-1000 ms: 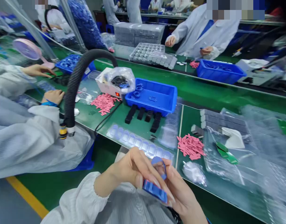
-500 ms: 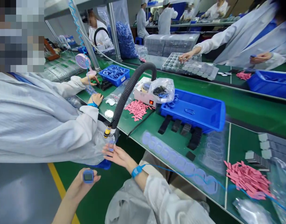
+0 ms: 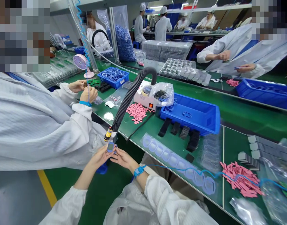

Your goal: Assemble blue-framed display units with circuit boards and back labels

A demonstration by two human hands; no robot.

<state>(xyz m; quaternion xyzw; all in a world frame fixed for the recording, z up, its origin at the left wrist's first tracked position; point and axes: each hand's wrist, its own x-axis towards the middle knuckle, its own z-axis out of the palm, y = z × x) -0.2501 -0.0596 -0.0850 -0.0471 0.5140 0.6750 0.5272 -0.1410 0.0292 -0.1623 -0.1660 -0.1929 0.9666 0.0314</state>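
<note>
My left hand is closed on a small blue casing with a grey screen, held upright between thumb and fingers. Close against it, my right hand pinches a small blue piece, mostly hidden by the fingers. Both hands meet just below the yellow-banded nozzle at the end of a black flexible hose. A blue strap with a cord circles my right wrist.
On the green bench are pink strips, a blue bin, black pads and a clear strip of blue rings. A second pink heap lies right. A co-worker's sleeve is close on my left.
My left hand has risen and moved right, bringing the casing up beside my right hand under the nozzle. My right fingers have closed in. The left co-worker's hands have come together.
</note>
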